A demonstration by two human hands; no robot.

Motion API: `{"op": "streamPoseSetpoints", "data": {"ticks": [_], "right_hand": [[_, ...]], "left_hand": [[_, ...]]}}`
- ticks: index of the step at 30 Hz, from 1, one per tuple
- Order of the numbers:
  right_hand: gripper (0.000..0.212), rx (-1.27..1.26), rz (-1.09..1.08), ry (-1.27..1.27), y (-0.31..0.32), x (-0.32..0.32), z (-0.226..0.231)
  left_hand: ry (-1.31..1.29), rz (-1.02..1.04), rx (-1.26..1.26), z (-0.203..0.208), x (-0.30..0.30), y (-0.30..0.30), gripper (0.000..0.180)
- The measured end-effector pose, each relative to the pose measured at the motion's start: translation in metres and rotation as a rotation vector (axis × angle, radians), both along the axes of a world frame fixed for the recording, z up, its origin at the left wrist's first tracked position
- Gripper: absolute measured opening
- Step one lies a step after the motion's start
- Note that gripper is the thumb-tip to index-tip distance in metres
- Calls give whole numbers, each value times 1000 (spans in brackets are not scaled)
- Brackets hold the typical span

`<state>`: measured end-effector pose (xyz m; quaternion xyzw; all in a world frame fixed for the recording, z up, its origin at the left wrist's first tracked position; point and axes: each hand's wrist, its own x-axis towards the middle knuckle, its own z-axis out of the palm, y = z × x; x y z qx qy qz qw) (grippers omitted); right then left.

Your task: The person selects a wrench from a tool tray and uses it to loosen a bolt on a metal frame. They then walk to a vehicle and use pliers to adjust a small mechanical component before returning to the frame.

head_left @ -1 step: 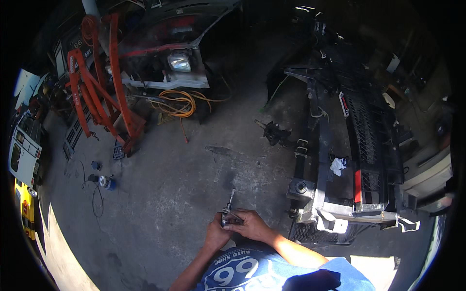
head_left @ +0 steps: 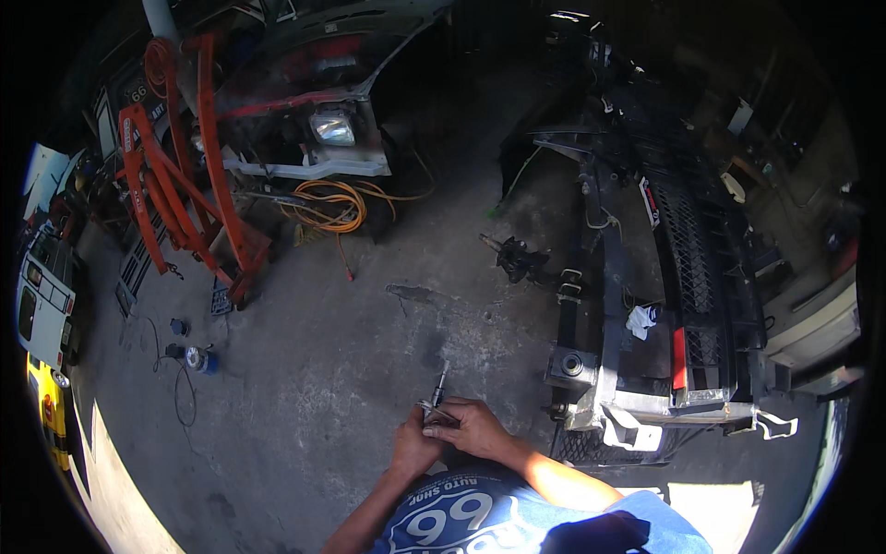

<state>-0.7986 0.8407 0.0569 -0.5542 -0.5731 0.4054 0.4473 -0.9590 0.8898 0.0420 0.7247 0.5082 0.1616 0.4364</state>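
Close in front of my body, both hands hold a small silver metal tool with a slim shaft [head_left: 441,383] that points away from me over the floor. My left hand [head_left: 416,445] is closed around its near end. From the right, my right hand [head_left: 480,428] meets it with fingers bent onto the same piece. Fingers cover most of the tool's body, so its exact kind cannot be made out.
On my right lies a long dark truck frame section [head_left: 604,355] with mesh panels. A dark metal part [head_left: 518,257] sits on the floor beside it. Ahead left are a red engine hoist [head_left: 221,175], a coiled orange hose [head_left: 337,218], a vehicle front [head_left: 323,166] and a blue can [head_left: 205,361].
The surroundings have shifted slightly left in the view. Both hands keep their hold on the silver tool, which has barely moved.
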Motion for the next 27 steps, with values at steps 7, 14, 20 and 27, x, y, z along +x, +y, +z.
{"op": "streamPoseSetpoints", "data": {"ticks": [7,14,20,27], "right_hand": [[36,-125,-403,-170,88,37,31],[28,-166,-941,-139,63,11,36],[24,-277,-1508,-93,-10,-62,44],[28,-353,-1959,151,-141,-158,24]], "left_hand": [[63,-322,-49,31,69,154,49],[-65,-1152,-150,19,139,200,46],[105,-1714,-170,20,162,103,47],[184,-2101,-186,0,130,-78,41]]}}
